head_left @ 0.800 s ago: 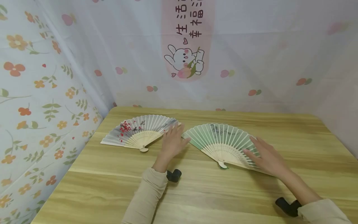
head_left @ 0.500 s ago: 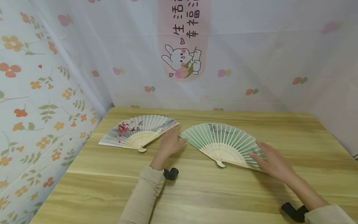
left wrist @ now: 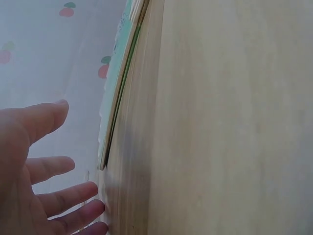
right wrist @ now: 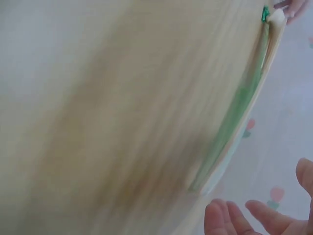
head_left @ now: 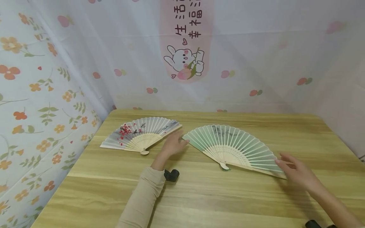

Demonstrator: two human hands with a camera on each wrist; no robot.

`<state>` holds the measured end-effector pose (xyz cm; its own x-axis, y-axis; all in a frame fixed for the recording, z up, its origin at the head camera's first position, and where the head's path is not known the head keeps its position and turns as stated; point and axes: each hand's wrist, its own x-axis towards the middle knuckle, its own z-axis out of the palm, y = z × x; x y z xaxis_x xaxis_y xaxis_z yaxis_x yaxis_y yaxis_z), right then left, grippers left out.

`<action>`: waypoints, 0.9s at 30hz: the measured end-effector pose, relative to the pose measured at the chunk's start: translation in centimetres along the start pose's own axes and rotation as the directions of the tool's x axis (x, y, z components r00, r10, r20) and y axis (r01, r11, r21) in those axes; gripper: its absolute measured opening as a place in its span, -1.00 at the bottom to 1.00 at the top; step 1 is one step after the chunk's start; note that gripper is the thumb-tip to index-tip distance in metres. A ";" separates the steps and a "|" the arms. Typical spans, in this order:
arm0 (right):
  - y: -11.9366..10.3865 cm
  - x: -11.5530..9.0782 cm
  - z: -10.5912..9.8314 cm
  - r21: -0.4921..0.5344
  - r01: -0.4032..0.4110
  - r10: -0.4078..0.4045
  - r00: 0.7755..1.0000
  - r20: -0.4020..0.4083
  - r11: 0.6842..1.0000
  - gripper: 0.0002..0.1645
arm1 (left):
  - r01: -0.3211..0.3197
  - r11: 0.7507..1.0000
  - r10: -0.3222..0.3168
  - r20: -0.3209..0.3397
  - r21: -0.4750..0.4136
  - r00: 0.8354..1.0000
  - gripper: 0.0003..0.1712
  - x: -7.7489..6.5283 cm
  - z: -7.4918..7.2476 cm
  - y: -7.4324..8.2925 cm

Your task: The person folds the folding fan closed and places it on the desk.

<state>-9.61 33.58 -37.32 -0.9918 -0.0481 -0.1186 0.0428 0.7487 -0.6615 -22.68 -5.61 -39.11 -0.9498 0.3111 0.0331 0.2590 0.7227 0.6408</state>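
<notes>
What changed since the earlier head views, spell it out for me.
The right hand moved right, from over the green fan out to its right end, uncovering more of it. The left hand stayed near the gap between the fans; neither hand grips one. Green fan and grey floral fan still lie spread.

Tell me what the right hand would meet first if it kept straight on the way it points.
Probably the green fan: in the head view, the right hand has its thumb by the fan's right end. Depth is unclear, so it might pass over it.
</notes>
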 end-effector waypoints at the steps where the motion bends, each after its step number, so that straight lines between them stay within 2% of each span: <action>1: 0.2 -0.2 -0.1 0.001 -0.015 0.015 1.000 0.000 1.000 -0.25 | 0.004 1.000 -0.004 0.002 -0.008 1.000 -0.32 0.1 0.0 0.0; 8: 1.5 -0.9 -0.2 0.050 -0.029 0.030 0.999 -0.018 0.998 -0.28 | 0.034 0.998 -0.034 0.003 -0.056 0.999 -0.33 0.4 -0.1 -0.1; 14: 2.2 -1.3 -0.3 0.108 -0.052 0.049 0.998 0.030 0.993 -0.27 | 0.034 0.993 -0.036 -0.017 -0.115 0.999 -0.37 0.8 0.2 -0.4; 20: 2.9 -1.9 -0.1 0.146 -0.123 0.112 0.990 0.083 0.982 -0.23 | 0.036 0.991 -0.038 -0.014 -0.126 0.999 -0.39 1.0 0.2 -0.6; 27: 3.6 -2.3 0.2 0.155 -0.106 0.102 0.994 0.038 0.982 -0.26 | 0.024 0.987 -0.024 -0.001 -0.157 1.000 -0.39 1.1 -0.1 -0.7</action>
<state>-7.15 36.26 -39.59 -0.9771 0.0033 -0.2129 0.1661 0.6377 -0.7521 -23.88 -5.80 -39.44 -0.9559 0.2932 0.0182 0.2058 0.6240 0.7538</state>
